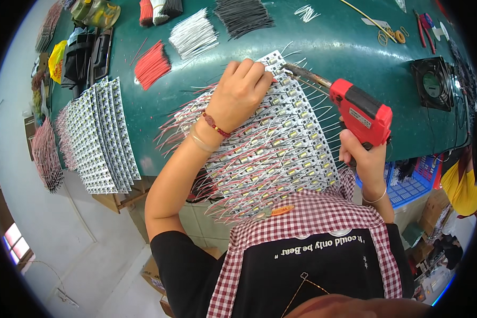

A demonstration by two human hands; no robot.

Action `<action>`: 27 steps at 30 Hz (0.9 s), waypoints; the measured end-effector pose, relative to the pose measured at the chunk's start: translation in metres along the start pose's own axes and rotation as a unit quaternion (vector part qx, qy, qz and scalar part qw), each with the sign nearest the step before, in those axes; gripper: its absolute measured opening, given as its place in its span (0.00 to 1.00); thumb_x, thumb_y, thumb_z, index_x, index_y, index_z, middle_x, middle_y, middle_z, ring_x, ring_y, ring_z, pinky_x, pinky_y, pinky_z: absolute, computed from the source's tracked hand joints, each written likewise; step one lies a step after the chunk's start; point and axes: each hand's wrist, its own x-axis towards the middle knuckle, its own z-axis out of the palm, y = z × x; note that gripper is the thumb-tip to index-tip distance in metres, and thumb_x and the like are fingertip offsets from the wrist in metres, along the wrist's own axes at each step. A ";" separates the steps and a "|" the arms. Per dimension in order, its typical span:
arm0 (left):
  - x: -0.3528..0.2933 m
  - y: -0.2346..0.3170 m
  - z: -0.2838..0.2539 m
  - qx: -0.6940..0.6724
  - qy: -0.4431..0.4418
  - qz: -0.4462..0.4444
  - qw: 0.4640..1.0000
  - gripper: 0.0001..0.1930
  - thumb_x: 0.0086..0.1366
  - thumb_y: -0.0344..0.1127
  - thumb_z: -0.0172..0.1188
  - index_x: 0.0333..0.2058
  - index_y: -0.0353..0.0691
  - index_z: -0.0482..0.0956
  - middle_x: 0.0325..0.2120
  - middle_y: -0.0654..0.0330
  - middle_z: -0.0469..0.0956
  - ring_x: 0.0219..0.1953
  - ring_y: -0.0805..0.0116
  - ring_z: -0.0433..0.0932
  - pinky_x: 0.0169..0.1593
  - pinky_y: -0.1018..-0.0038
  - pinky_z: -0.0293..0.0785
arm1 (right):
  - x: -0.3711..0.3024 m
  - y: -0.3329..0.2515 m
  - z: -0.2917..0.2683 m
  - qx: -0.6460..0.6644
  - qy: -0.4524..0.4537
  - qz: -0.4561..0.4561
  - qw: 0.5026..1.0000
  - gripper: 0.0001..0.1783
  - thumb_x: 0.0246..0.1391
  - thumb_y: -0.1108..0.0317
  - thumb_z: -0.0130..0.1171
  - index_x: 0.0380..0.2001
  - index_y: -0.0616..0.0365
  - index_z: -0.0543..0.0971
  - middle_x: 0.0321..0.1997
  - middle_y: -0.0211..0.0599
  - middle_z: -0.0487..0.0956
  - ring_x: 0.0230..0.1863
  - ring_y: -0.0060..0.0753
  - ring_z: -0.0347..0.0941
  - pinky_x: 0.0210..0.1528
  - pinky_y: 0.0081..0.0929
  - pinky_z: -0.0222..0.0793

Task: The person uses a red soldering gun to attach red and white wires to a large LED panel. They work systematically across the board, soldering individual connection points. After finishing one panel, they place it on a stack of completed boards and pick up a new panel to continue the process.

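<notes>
My right hand [363, 153] is wrapped round the grip of a red and black soldering gun [361, 112]. The gun's dark tip points left and reaches the top end of a large white circuit board panel [297, 135]. Rows of small components cover that panel, and many thin red, white and black wires stick out from it. My left hand [243, 87] lies over the panel's upper part, fingers curled and pressed together close to the tip. Whatever sits between those fingertips is hidden. The panel's lower end rests against my checked apron.
On the green table [403, 58] lie bundles of red wires [152, 64], white wires [194, 34] and black wires [244, 17]. Stacked wired panels [98, 140] overhang the left edge. A black fan [433, 84] and red-handled pliers [425, 33] are at right; a blue crate [408, 185] is below.
</notes>
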 end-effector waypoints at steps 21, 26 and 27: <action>-0.005 0.019 0.000 -0.037 -0.017 0.004 0.999 0.08 0.50 0.27 0.58 0.31 0.34 0.76 0.26 0.58 0.66 0.31 0.63 0.68 0.37 0.70 0.67 | -0.018 0.021 -0.008 -0.061 -0.008 -0.016 0.998 0.05 0.54 0.72 0.60 0.30 0.62 0.76 0.18 0.27 0.73 0.16 0.16 0.67 0.19 0.16 0.62; -0.004 0.022 0.000 -0.024 -0.023 0.005 0.999 0.06 0.50 0.27 0.57 0.29 0.33 0.75 0.26 0.59 0.66 0.32 0.64 0.68 0.38 0.70 0.67 | -0.019 0.025 -0.011 -0.040 -0.008 -0.029 0.999 0.08 0.53 0.73 0.61 0.36 0.62 0.76 0.20 0.25 0.73 0.18 0.14 0.67 0.20 0.16 0.62; -0.004 0.022 0.000 -0.025 -0.023 0.005 0.999 0.06 0.50 0.27 0.57 0.29 0.33 0.76 0.26 0.59 0.66 0.32 0.64 0.68 0.38 0.70 0.67 | -0.021 0.021 -0.012 -0.021 -0.001 0.005 1.000 0.10 0.51 0.73 0.64 0.36 0.61 0.76 0.21 0.24 0.74 0.18 0.13 0.67 0.20 0.15 0.62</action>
